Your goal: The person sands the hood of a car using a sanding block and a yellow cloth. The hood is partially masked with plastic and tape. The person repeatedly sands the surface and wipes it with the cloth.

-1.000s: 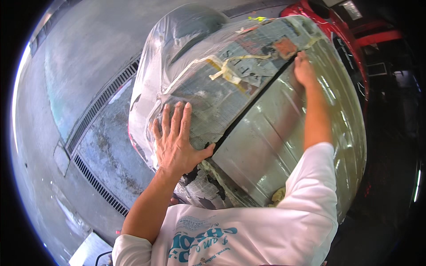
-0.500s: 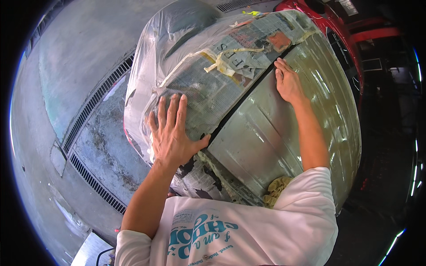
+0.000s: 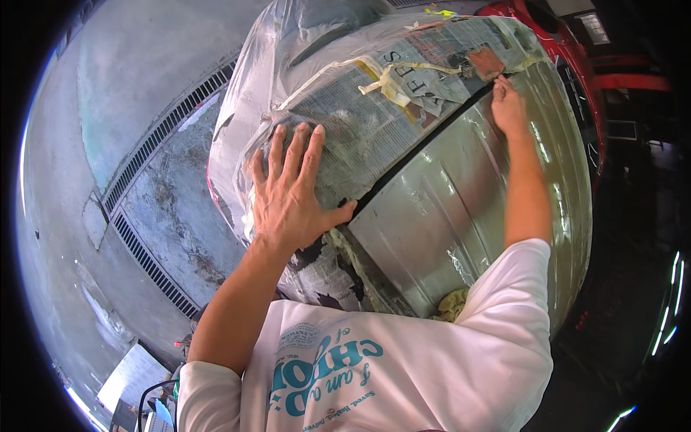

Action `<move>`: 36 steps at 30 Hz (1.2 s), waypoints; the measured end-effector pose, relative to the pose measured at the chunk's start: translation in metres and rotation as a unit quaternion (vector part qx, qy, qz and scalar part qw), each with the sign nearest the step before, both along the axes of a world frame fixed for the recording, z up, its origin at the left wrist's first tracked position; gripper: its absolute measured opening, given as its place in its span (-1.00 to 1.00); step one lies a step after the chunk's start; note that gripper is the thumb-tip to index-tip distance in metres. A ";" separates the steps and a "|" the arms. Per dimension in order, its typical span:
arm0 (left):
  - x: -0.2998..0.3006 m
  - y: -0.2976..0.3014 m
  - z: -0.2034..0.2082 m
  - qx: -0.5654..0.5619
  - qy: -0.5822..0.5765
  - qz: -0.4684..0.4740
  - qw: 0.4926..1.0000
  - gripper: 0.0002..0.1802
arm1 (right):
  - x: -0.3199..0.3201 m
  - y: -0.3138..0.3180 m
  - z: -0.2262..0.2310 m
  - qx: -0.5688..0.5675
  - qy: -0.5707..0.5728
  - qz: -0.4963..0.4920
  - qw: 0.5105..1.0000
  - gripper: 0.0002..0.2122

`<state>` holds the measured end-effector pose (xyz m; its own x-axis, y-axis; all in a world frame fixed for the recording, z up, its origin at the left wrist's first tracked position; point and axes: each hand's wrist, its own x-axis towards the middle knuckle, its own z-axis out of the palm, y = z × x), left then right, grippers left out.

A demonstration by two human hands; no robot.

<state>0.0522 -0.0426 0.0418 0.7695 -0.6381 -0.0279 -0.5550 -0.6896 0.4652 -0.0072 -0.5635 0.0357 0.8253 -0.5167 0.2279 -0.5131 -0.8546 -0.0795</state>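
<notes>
My left hand (image 3: 291,191) lies with fingers spread on the newspaper masking (image 3: 360,137) that covers part of a car body, its thumb reaching the dark gap beside a bare metal panel. The panel (image 3: 425,209) is silvery, ribbed and shiny, and looks wet. At the gap's far end is my right hand (image 3: 509,106). Its fingers are bunched at the panel's edge, just below a reddish-brown square pad (image 3: 486,65); what they hold, if anything, is hidden. Torn yellowish masking tape (image 3: 392,86) lies loose on the newspaper.
Clear plastic sheeting (image 3: 248,93) drapes the car's left side. A crumpled yellowish cloth (image 3: 452,306) rests on the panel near my body. Floor grates (image 3: 155,277) run along the left. A red car (image 3: 568,65) stands at the far right, and a white board (image 3: 133,378) at lower left.
My right hand has slid farther along the panel's edge toward the reddish-brown pad, and its fingers have bunched. My left hand stays spread on the newspaper. The view has shifted slightly.
</notes>
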 end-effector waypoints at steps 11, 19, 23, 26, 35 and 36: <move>0.002 0.001 -0.001 -0.041 -0.005 0.002 0.999 0.39 | -0.022 0.155 0.009 0.022 -0.032 0.063 0.997 -0.65; 0.005 0.006 -0.003 -0.061 0.025 0.004 0.998 0.36 | -0.049 0.225 0.022 0.053 0.003 0.136 0.989 -0.67; 0.006 0.004 -0.002 -0.045 0.051 -0.018 0.998 0.36 | -0.014 0.122 0.033 0.037 0.052 -0.057 0.996 -0.54; 0.008 0.008 -0.003 -0.043 0.052 -0.022 0.997 0.38 | 0.011 0.019 0.023 0.003 0.062 -0.088 0.994 -0.48; 0.008 0.008 -0.004 -0.045 0.043 -0.010 0.998 0.39 | 0.018 0.012 0.024 0.027 0.069 -0.064 0.995 -0.55; 0.008 0.007 -0.004 -0.049 0.039 -0.013 0.998 0.39 | 0.007 0.018 0.021 0.026 0.057 -0.042 0.997 -0.57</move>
